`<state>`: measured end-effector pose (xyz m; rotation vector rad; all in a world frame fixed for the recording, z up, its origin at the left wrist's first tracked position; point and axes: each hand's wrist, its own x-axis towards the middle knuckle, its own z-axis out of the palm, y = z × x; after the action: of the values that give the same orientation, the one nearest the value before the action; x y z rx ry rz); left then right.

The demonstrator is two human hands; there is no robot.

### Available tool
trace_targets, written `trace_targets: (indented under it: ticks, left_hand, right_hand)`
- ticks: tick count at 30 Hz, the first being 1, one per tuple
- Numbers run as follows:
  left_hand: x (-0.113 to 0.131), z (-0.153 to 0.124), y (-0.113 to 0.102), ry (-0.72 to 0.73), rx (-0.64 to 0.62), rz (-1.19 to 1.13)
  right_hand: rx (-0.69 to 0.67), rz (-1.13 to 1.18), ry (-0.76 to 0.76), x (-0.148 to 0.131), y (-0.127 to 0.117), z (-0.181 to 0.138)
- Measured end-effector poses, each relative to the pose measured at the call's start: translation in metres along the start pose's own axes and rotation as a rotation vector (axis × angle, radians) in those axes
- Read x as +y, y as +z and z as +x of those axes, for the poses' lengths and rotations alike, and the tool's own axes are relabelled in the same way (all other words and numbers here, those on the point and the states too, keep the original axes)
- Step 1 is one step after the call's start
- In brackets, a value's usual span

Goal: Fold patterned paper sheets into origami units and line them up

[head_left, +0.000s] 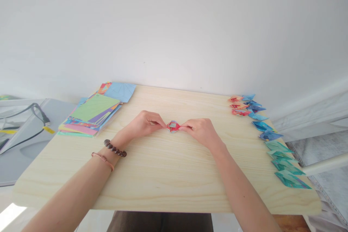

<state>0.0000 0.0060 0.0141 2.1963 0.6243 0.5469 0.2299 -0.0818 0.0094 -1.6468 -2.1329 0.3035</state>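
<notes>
Between my hands is a small red folded paper boat (173,127) with patches of blue and green, its middle opened into a hollow. My left hand (145,123) pinches its left tip between thumb and finger. The opposite tip is pinched the same way by my right hand (199,130). The boat is close above or on the wooden table (168,181); I cannot tell whether it touches. Dark beads and a copper-coloured bangle circle my left wrist.
A pile of coloured paper sheets (94,108) lies at the table's back left. Along the right edge runs a row of folded paper boats: green ones (292,179), blue ones (262,127) and red ones (239,106). Left of the table, a black cable (34,107) rests on a grey surface. A white wall stands behind.
</notes>
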Motion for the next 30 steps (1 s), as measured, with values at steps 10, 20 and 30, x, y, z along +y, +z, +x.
trace_targets:
  ticks: [10, 20, 30]
  left_hand:
    - [-0.006, -0.004, -0.002, -0.123, 0.084, -0.043]
    - [-0.002, 0.012, 0.017, -0.206, 0.139, -0.162]
    - [0.019, 0.093, 0.081, -0.081, 0.111, -0.329]
  right_hand:
    - [0.051, 0.188, 0.069, 0.010, 0.000, -0.006]
    - [0.172, 0.079, 0.332, 0.020, 0.010, -0.016]
    - [0.097, -0.140, 0.113, -0.021, 0.013, -0.080]
